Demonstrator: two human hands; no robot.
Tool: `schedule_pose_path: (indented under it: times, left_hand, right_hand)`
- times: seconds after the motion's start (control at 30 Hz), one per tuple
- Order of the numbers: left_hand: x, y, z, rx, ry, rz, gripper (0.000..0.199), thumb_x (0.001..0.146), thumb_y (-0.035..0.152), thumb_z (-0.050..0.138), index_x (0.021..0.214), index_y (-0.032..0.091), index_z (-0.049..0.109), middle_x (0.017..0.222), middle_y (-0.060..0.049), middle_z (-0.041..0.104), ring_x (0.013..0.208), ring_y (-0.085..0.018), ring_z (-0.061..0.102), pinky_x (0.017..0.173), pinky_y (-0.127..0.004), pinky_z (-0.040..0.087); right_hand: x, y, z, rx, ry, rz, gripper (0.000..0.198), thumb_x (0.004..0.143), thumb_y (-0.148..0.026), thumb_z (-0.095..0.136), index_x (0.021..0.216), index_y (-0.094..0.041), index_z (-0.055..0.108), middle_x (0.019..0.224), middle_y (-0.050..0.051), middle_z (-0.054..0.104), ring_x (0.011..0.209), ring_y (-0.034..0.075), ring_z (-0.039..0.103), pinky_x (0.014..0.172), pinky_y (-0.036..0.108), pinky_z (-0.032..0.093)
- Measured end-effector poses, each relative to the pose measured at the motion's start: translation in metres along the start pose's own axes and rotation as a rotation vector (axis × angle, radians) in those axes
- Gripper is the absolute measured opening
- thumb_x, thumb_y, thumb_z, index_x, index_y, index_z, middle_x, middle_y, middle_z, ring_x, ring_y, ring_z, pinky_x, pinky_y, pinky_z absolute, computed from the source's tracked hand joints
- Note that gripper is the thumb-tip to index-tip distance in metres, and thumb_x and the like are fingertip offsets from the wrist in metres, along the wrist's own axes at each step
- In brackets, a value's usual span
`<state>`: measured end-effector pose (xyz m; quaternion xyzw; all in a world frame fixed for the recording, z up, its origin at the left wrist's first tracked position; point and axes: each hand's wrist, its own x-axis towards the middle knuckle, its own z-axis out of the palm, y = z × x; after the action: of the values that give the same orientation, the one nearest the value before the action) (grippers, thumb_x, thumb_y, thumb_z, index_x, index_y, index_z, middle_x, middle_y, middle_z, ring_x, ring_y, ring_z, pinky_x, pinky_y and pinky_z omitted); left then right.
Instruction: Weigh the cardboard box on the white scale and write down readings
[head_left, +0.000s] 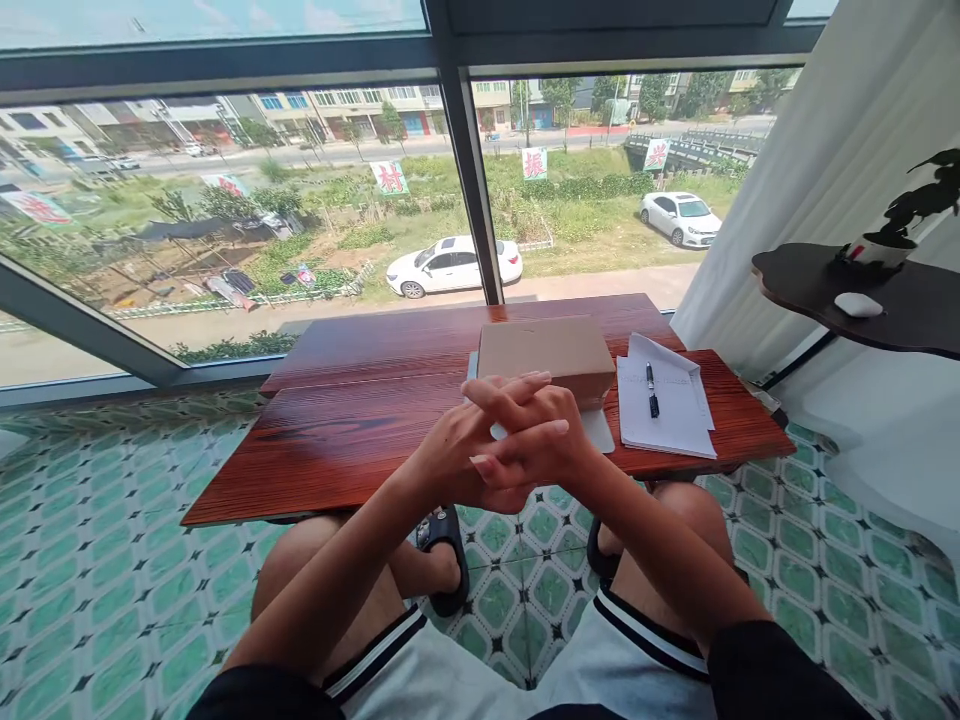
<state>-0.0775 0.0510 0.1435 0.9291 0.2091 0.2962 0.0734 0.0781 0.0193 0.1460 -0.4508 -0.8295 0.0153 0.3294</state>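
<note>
In front of me, my left hand [459, 452] and my right hand [559, 425] are clasped, their fingers laced between one another. Neither appears to hold any object. They are lifted near the front edge of a glossy red-brown wooden table [360, 420]. Just beyond them sits a closed brown cardboard box [546, 348], its near side partly hidden by my fingers. A pale flat item [600, 432] sticks out from under the box, and I cannot make out its kind. To the right, a black pen [651, 385] lies on sheets of white paper [679, 415] with faint writing.
A dark wavy-edged shelf [810, 275] at the right carries a potted plant [877, 245] and a white rounded object [858, 305]. White curtain [795, 190] hangs beside large windows. Below are green patterned tiles [135, 530], my knees and dark slippers [450, 590]. Parked cars show outside.
</note>
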Motion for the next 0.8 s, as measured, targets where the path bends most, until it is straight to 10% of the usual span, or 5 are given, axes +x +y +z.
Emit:
schedule_pose_path:
  times: [0.13, 0.4, 0.8]
  left_hand:
    - [-0.002, -0.006, -0.002, 0.014, 0.112, 0.131, 0.071, 0.089, 0.028, 0.063, 0.154, 0.030, 0.036, 0.148, -0.014, 0.055, 0.128, -0.029, 0.060, 0.099, -0.041, 0.055]
    - [-0.010, -0.056, 0.013, -0.130, 0.394, -0.246, 0.056, 0.091, 0.024, 0.060, 0.145, 0.023, 0.045, 0.132, -0.011, 0.066, 0.122, -0.024, 0.063, 0.100, -0.044, 0.055]
    - [-0.012, -0.097, 0.049, -0.459, 0.314, -0.687, 0.070, 0.090, 0.053, 0.060, 0.150, 0.021, 0.044, 0.151, -0.020, 0.051, 0.136, -0.034, 0.053, 0.106, -0.054, 0.048]
  right_hand:
    - [0.009, 0.006, -0.018, 0.004, 0.040, 0.193, 0.069, 0.098, -0.070, 0.027, 0.143, -0.026, 0.053, 0.086, 0.004, 0.075, 0.078, 0.024, 0.071, 0.065, 0.033, 0.046]
    - [-0.025, 0.094, -0.063, 0.025, 0.574, 0.618, 0.044, 0.103, -0.050, 0.030, 0.108, -0.023, 0.065, 0.096, 0.006, 0.075, 0.090, 0.020, 0.072, 0.078, 0.034, 0.055]
    - [-0.027, 0.125, -0.037, -0.119, 0.154, 0.872, 0.068, 0.099, -0.058, 0.037, 0.146, -0.012, 0.051, 0.137, 0.019, 0.064, 0.126, 0.036, 0.061, 0.110, 0.052, 0.044]
